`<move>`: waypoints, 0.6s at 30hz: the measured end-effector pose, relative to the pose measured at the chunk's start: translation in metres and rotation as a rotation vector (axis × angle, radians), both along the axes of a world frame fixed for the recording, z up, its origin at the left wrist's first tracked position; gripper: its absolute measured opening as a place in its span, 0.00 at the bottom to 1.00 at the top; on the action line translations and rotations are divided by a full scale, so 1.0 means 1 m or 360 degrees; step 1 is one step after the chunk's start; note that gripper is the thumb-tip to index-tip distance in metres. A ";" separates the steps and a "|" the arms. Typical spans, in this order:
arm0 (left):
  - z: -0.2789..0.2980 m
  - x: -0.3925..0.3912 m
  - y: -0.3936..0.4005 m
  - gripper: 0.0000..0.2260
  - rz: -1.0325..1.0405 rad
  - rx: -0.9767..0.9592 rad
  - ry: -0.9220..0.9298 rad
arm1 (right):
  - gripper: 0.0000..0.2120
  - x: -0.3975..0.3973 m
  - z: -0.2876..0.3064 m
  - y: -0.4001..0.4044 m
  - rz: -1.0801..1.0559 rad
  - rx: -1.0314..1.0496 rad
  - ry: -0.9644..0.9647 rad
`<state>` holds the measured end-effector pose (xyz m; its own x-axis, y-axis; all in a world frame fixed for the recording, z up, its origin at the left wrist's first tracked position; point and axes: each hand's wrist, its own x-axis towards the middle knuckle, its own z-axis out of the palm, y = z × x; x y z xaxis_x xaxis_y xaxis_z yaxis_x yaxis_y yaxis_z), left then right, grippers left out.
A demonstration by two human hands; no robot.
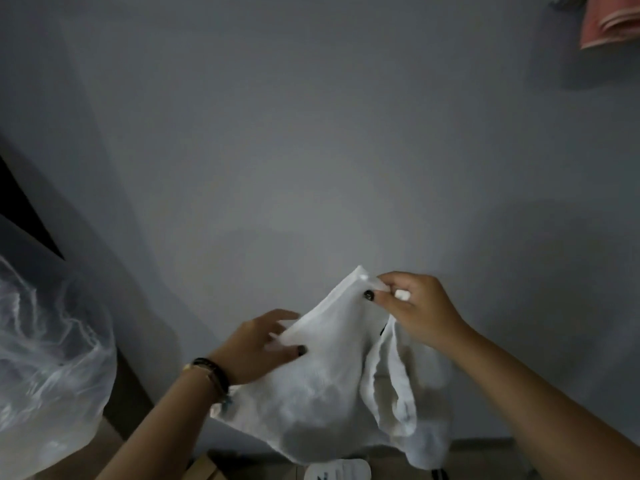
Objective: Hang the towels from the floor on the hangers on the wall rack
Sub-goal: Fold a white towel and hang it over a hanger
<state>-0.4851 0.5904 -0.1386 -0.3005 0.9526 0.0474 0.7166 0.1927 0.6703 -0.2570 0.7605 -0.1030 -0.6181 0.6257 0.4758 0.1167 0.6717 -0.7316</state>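
Observation:
A white towel [322, 393] hangs in front of me, held up before the grey wall [311, 133]. My left hand [256, 344] pinches its upper left edge between thumb and fingers. Higher and to the right, my right hand [412, 306] pinches the towel's top corner. The cloth droops in folds below both hands. A small dark part, perhaps a hanger, shows between the folds under my right hand. A pink towel [609, 22] hangs at the top right corner, high on the wall.
A large clear plastic bag [45, 358] bulges at the left. A dark triangular shape [27, 209] sits on the left wall. Below the towel a strip of floor shows a white object with dark marks [337, 471] and a brown box edge [204, 467].

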 end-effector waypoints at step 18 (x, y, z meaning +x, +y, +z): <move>0.054 0.100 0.029 0.32 -0.0174 0.1014 0.0436 | 0.05 0.032 0.006 -0.020 -0.0113 -0.0187 0.0183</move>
<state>-0.3846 0.6189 -0.0842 -0.1018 0.7381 0.6669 0.8687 -0.2608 0.4212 -0.2247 0.7402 -0.0972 -0.5162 0.7212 0.4620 0.0718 0.5740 -0.8157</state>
